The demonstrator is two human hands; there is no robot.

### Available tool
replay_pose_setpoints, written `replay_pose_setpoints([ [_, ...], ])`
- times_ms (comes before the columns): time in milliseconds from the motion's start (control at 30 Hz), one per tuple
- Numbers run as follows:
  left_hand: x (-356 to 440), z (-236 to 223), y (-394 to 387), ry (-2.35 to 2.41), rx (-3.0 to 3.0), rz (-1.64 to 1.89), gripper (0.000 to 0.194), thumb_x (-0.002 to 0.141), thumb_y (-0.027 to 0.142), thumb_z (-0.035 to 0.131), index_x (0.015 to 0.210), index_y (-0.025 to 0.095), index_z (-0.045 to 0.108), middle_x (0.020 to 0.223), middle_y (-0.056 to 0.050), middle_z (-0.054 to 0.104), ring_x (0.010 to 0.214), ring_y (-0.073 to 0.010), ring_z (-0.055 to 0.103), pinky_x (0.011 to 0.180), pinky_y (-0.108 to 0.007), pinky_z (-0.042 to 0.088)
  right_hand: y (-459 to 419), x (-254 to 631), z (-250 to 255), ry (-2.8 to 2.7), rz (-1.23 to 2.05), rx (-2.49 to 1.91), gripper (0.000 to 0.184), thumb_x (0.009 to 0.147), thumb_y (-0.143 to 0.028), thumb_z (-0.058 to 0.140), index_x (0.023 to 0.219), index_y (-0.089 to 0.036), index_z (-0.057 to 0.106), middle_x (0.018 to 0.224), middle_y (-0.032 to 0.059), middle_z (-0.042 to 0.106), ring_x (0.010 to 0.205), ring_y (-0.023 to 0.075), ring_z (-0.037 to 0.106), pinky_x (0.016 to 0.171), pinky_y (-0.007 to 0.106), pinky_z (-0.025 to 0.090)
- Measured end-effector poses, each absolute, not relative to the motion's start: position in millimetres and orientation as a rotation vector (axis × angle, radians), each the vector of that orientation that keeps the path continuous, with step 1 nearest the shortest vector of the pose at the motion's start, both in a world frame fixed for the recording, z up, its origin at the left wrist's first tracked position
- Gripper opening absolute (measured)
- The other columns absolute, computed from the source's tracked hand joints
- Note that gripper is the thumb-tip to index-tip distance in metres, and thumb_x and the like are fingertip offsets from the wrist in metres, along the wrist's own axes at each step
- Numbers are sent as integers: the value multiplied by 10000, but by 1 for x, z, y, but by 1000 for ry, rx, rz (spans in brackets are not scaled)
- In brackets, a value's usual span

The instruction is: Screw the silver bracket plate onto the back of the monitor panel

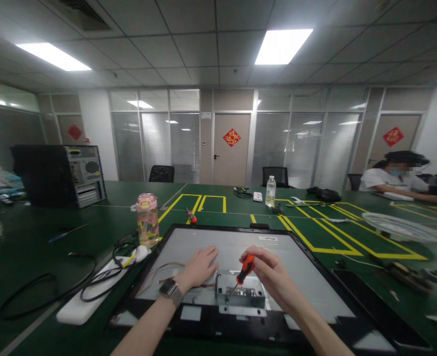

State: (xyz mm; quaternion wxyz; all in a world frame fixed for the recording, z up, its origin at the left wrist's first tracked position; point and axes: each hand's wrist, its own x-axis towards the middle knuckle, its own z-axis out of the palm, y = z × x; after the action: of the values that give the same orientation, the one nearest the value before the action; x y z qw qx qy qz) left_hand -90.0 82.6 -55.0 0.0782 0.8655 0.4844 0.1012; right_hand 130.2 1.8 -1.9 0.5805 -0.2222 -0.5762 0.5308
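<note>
A flat monitor panel (pixel 300 257) lies face down on the green table, its grey metal back up. My right hand (pixel 268 274) is closed round a screwdriver with an orange and black handle (pixel 246 268). Its tip points down at a small metal box (pixel 240 295) at the panel's middle. My left hand (pixel 199 267), with a watch on the wrist, rests flat on the panel just left of that box, fingers stretched out. Thin wires (pixel 155 274) run over the panel's left side.
A white keyboard (pixel 88 296) with black cables (pixel 55 291) lies at the left, a pink-capped bottle (pixel 148 220) behind it. A computer tower (pixel 61 174) stands far left. Beyond are a water bottle (pixel 271 191), a small red screwdriver (pixel 192 216), and a seated person (pixel 396 179) at right.
</note>
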Motion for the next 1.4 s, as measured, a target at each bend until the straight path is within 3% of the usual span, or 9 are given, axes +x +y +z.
replay_pose_setpoints([
  [167,-91,-59,86,1458,2599,293,498,912,324,350,1375,146,392,1474,-111,310,1361,-234,267,1116,-449,161,8,135,-11,-1342,1234,-602,321,770,-463,671,955,-204,712,957,98,720,951,260,635,890,437,461],
  [333,-91,-59,86,1449,2597,313,492,916,336,347,1379,172,386,1474,-105,313,1362,-234,266,1113,-452,166,13,138,-15,-1465,1024,-717,372,837,-462,589,1124,-236,661,1107,91,686,1089,280,585,1009,498,364],
  [567,-91,-58,85,1449,2597,309,484,910,311,364,1375,178,391,1472,-105,318,1361,-226,268,1114,-447,166,6,133,-5,-1499,806,-702,252,766,-430,675,917,-237,734,846,50,685,780,221,634,742,349,513],
  [767,-91,-59,85,1448,2600,318,481,915,308,364,1377,177,387,1469,-107,325,1360,-228,272,1114,-447,168,5,136,-8,-1535,779,-770,358,863,-454,538,1140,-260,656,1002,68,704,1028,268,600,978,451,397],
  [967,-91,-58,85,1453,2597,302,492,917,315,357,1384,164,378,1472,-109,316,1360,-227,270,1114,-446,168,6,133,-9,-1535,723,-763,301,800,-433,633,1012,-235,713,915,67,701,897,251,632,857,400,487],
  [1167,-91,-60,86,1451,2590,327,483,914,316,358,1374,176,395,1468,-106,324,1360,-226,272,1116,-442,158,5,134,-10,-1523,841,-741,394,849,-470,550,1180,-270,627,1054,87,701,1018,286,627,967,503,408],
  [1400,-91,-58,84,1456,2589,318,481,917,332,348,1373,184,394,1471,-98,323,1362,-228,266,1114,-442,166,5,130,-7,-1473,745,-753,265,717,-426,711,871,-211,730,813,45,646,732,205,626,695,318,525],
])
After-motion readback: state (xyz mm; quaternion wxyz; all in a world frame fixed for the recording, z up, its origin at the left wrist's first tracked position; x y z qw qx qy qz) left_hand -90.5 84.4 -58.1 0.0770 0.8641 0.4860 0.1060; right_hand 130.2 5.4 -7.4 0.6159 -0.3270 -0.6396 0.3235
